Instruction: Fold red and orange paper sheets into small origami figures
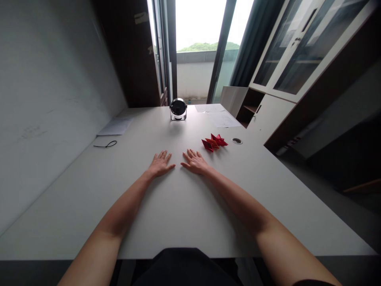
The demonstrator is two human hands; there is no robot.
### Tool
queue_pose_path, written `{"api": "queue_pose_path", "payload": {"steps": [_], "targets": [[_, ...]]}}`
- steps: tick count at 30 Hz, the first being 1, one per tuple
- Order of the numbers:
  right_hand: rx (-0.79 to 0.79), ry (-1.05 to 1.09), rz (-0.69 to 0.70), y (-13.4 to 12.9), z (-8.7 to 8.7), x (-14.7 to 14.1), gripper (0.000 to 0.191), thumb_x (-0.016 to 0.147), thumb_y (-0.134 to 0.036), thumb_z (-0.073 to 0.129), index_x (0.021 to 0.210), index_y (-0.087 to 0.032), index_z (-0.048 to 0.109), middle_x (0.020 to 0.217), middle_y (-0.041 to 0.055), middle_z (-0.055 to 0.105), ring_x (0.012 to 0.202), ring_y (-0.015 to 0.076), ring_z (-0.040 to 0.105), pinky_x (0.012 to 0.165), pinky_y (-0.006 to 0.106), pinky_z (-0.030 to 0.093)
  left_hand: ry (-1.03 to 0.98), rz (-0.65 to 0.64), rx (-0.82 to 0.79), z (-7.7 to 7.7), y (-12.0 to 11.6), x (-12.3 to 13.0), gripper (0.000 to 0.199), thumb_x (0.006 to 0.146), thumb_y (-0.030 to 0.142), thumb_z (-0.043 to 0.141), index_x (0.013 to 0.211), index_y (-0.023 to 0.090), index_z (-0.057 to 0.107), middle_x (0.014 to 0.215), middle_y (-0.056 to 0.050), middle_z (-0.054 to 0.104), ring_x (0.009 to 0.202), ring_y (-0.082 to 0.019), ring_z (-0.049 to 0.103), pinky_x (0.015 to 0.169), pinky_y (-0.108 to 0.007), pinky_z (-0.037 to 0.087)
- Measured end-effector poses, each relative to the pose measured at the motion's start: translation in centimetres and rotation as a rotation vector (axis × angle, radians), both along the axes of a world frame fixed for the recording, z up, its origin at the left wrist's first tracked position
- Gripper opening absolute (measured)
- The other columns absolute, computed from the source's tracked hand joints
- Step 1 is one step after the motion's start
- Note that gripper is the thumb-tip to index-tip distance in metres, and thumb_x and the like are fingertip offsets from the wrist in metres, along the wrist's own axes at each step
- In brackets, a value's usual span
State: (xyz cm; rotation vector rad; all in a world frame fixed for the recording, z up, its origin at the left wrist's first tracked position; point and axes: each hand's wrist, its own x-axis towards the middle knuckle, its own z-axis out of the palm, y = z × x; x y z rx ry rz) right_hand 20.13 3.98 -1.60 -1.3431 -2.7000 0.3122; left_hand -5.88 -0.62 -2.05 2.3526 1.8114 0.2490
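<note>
My left hand (pixel 160 163) lies flat, palm down, on the white table (pixel 178 214), its fingers spread and nothing in it. Beside it my right hand (pixel 194 161) rests the same way, with a small gap between the two thumbs. Right of and beyond my right hand sits a cluster of folded red and orange paper pieces (pixel 212 143) with pointed tips, touching neither hand. Farther back, near the table's far edge, stands a round black device on a silver bracket (pixel 178 109).
A black looped cable tie (pixel 105 144) and white papers (pixel 115 126) lie by the left wall. More sheets (pixel 224 119) are at the back right, near a round cable hole (pixel 237 141). A white cabinet (pixel 270 113) with one lower door ajar stands beyond the right edge.
</note>
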Motion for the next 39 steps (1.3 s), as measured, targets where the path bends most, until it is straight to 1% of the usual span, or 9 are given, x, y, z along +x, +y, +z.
{"api": "queue_pose_path", "payload": {"steps": [11,21,31,39], "targets": [[0.030,-0.026,-0.005,0.0,-0.1,-0.1,0.083,0.093,-0.075,0.025,0.158,-0.024,0.024,0.164,0.0102,0.009,0.152,0.0291,0.007,0.121,0.047,0.002,0.042,-0.031,-0.019,0.6,-0.1,0.3,0.083,0.089,0.073,0.032,0.156,0.025,0.026,0.165,-0.010,0.014,0.152,-0.032,0.010,0.120,-0.053,0.006],[0.006,-0.068,-0.004,-0.3,0.6,-0.3,0.085,0.092,-0.076,0.022,0.159,-0.023,0.020,0.165,0.0095,0.006,0.152,0.0291,0.004,0.121,0.047,0.001,0.121,-0.008,-0.026,1.2,-0.5,0.5,0.082,0.091,0.073,0.026,0.157,0.026,0.024,0.165,-0.007,0.012,0.153,-0.028,0.007,0.121,-0.050,0.007],[0.048,-0.029,-0.008,-0.6,0.6,-0.1,0.077,0.096,-0.071,0.025,0.157,-0.024,0.026,0.164,0.0107,0.012,0.151,0.0290,0.009,0.120,0.048,0.005,0.070,0.003,0.033,1.0,-0.7,0.4,0.075,0.092,0.069,0.032,0.154,0.028,0.031,0.164,-0.007,0.019,0.151,-0.029,0.015,0.121,-0.050,0.011],[0.050,-0.029,-0.011,-0.6,0.6,-0.1,0.076,0.096,-0.070,0.027,0.157,-0.024,0.026,0.164,0.0105,0.012,0.151,0.0288,0.010,0.120,0.048,0.006,0.065,-0.005,0.033,0.8,-0.6,0.4,0.075,0.092,0.070,0.030,0.154,0.028,0.031,0.164,-0.008,0.020,0.152,-0.028,0.015,0.121,-0.051,0.011]]}}
